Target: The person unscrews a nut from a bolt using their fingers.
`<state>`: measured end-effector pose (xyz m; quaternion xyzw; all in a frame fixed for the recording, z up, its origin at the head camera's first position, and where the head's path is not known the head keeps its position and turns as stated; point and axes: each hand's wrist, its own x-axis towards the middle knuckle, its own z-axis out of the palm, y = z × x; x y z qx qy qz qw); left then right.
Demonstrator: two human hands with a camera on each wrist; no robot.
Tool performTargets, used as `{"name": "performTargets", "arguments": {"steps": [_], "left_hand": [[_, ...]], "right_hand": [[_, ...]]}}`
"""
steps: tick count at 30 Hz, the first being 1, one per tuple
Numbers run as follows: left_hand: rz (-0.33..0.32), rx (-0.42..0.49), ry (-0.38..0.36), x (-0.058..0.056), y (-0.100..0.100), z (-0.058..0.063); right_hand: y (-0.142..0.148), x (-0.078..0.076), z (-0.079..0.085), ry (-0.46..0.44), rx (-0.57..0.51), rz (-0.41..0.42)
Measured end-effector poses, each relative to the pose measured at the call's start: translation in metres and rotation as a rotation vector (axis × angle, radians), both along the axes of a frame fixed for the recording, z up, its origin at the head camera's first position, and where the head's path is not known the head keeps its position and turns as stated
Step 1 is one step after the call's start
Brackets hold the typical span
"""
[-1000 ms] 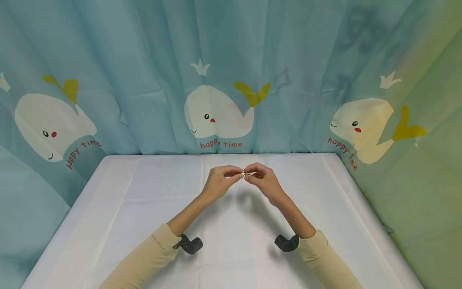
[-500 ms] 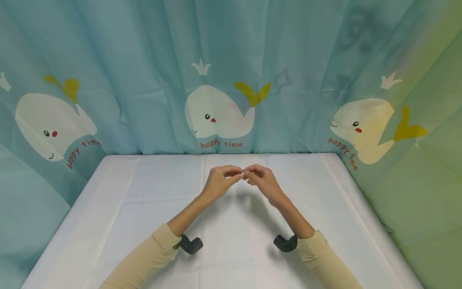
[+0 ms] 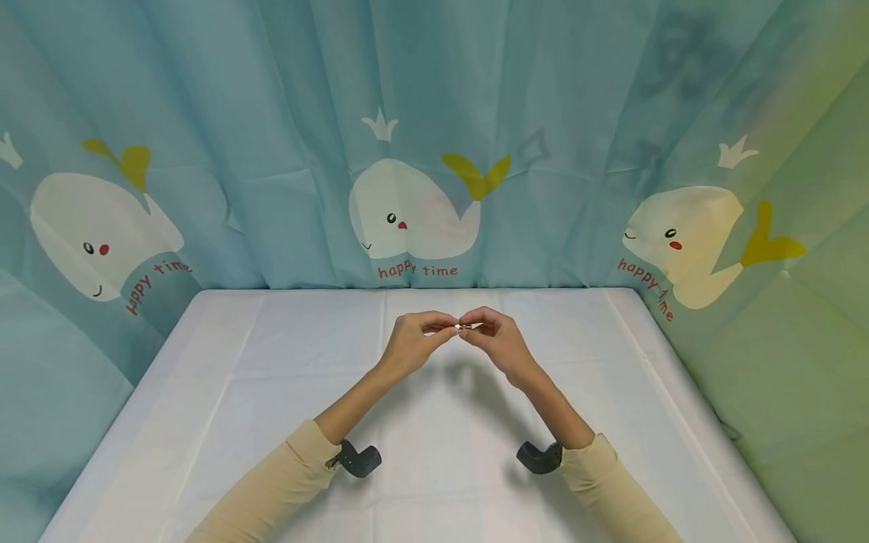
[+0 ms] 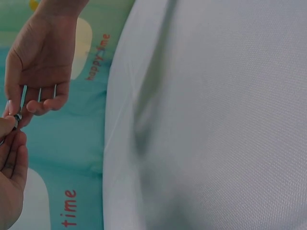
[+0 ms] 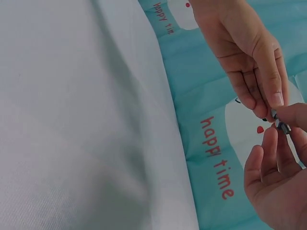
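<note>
Left hand [image 3: 416, 341]: fingertips clamped on the left end of a small metal piece [image 5: 284, 127]; likely anchors it.
Metal piece: between both hands, over the far part of the surface [image 3: 434, 452]; presumably lifted for finger room.
Right hand [image 3: 501, 343]: pinches the right side, threads exposed; tip grip suits so short a part.
</note>
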<state>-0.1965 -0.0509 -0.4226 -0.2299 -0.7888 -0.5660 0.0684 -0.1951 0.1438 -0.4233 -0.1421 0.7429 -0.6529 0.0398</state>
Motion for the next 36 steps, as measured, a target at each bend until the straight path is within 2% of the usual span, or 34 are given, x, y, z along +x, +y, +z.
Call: {"name": "performTargets", "arguments": {"steps": [5, 11, 17, 21, 36], "left_hand": [[0.006, 0.001, -0.005, -0.0008, 0.0001, -0.0009], [0.0, 0.017, 0.024, -0.001, 0.0007, -0.0013], [0.0, 0.022, 0.037, -0.0001, 0.0015, 0.0], [-0.004, 0.021, 0.041, 0.0, 0.0022, 0.0007], [0.003, 0.021, 0.05, -0.0007, 0.0017, -0.0009]], "right_hand": [[-0.0007, 0.0, -0.0006, 0.014, -0.001, 0.005], [-0.0006, 0.0007, 0.0013, 0.013, 0.002, 0.003], [-0.0002, -0.0002, 0.0032, -0.068, 0.035, -0.058], [0.0004, -0.001, 0.0026, -0.096, 0.025, -0.058], [0.0013, 0.0015, 0.0033, -0.021, 0.005, -0.006]]}}
